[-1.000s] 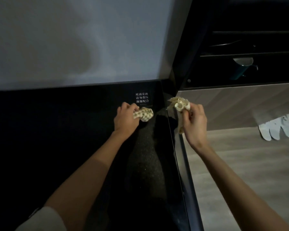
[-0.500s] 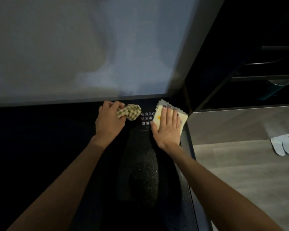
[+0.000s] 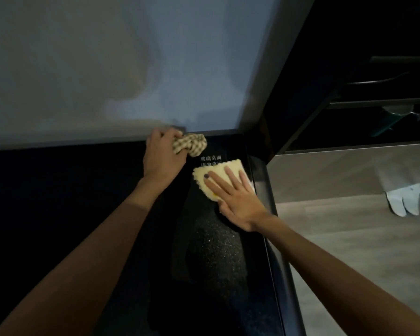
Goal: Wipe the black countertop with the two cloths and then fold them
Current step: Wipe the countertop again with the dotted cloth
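The black countertop (image 3: 87,190) fills the lower left of the head view. My left hand (image 3: 161,157) is closed around a bunched checked cloth (image 3: 195,144) at the far edge, against the wall. A pale yellow cloth (image 3: 224,169) with a scalloped edge lies spread flat near the counter's right corner. My right hand (image 3: 235,196) presses on it with the palm down and fingers apart. White printed characters (image 3: 210,160) on the counter show between the two cloths, partly covered by the yellow one.
A grey wall (image 3: 107,69) rises behind the counter. The counter's right edge (image 3: 277,251) drops to a wooden floor (image 3: 361,251). A dark shelf unit (image 3: 386,93) stands at the upper right. White slippers (image 3: 410,200) lie on the floor at the right.
My right hand brought the yellow cloth from beside the counter's edge onto the counter, spread it and slid it nearer. My left hand moved the checked cloth back toward the wall.
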`<state>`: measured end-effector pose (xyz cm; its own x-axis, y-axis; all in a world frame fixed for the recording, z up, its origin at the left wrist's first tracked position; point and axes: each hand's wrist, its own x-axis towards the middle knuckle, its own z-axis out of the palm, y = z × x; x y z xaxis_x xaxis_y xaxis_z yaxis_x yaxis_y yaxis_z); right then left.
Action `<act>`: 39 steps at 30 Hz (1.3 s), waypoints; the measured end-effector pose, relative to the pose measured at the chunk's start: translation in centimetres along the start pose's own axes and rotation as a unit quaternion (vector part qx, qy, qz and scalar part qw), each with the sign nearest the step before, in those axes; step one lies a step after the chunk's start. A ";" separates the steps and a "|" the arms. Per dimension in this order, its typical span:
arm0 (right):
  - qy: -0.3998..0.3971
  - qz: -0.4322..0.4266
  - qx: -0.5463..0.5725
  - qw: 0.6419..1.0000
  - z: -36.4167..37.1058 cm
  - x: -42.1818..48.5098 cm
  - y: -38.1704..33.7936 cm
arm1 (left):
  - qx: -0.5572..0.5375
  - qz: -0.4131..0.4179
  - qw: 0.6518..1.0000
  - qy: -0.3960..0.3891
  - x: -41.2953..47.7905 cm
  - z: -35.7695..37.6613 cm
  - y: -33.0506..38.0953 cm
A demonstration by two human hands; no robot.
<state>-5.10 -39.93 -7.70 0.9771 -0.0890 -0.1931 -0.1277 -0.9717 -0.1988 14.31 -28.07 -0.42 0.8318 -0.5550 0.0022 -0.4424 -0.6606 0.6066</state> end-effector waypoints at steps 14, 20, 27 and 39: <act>-0.014 0.142 0.006 0.990 1.1 -6.3 -1.1 | 0.038 0.052 0.997 -0.053 -3.4 2.7 -0.4; -0.023 0.142 0.006 0.990 1.4 -9.2 -3.2 | 0.146 0.057 0.979 -0.132 -13.4 0.5 -4.8; -0.038 0.186 0.024 0.982 4.2 -18.2 -8.8 | 0.173 0.081 0.959 -0.207 -25.3 0.9 -4.4; -0.005 0.276 0.046 0.960 10.8 -36.1 -20.6 | 0.159 0.079 0.958 -0.227 -38.4 -2.7 -5.4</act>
<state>-39.58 -14.36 -6.99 0.7550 -0.5819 -0.3022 -0.6403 -0.7537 -0.1482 -14.35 -1.85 -1.63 0.5459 -0.7760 -0.3159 -0.6905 -0.6302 0.3550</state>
